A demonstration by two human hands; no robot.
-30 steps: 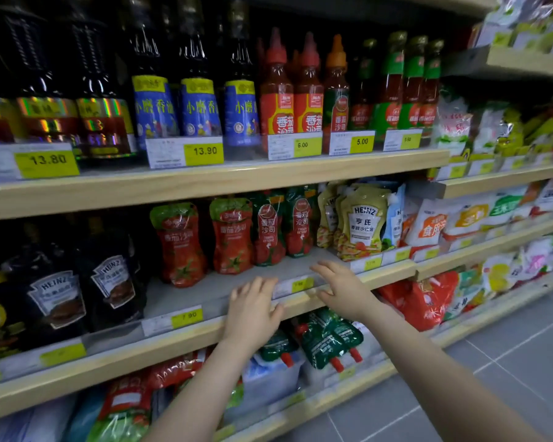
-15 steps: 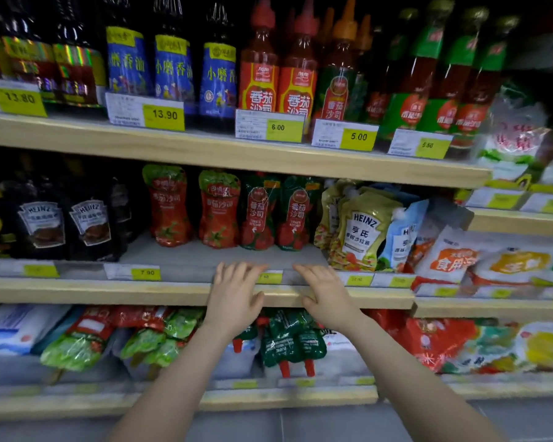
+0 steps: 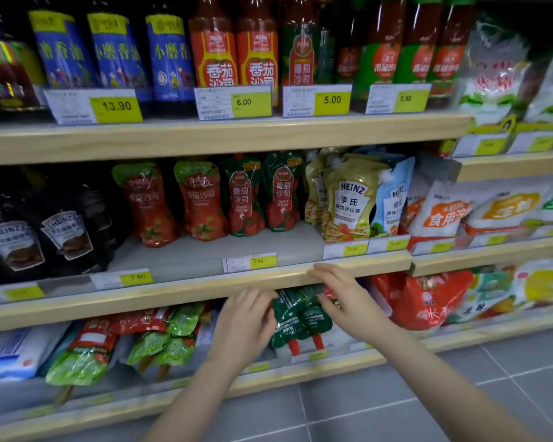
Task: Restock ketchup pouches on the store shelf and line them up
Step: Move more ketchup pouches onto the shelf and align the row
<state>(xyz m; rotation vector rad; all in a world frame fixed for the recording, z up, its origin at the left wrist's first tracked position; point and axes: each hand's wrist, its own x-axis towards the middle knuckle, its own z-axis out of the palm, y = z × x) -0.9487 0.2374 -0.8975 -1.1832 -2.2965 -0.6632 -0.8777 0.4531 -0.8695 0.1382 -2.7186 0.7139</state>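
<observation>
On the middle shelf, four ketchup pouches stand at the back: two red ones and two dark green ones, with bare shelf in front of them. Below, on the bottom shelf, two dark green ketchup pouches lie with their red caps pointing toward me. My left hand is at their left edge and my right hand at their upper right, fingers spread and touching or nearly touching them. Neither hand has closed around a pouch. More red and green pouches lie further left on the bottom shelf.
Heinz salad dressing pouches stand right of the ketchup, black Heinz pouches to the left. Sauce bottles fill the top shelf. Price tags line the shelf edges. Bagged goods fill the right. Grey floor tiles lie below.
Both hands have dropped from the middle shelf's front edge to the dark green pouches on the bottom shelf. The view has moved closer to the shelves.
</observation>
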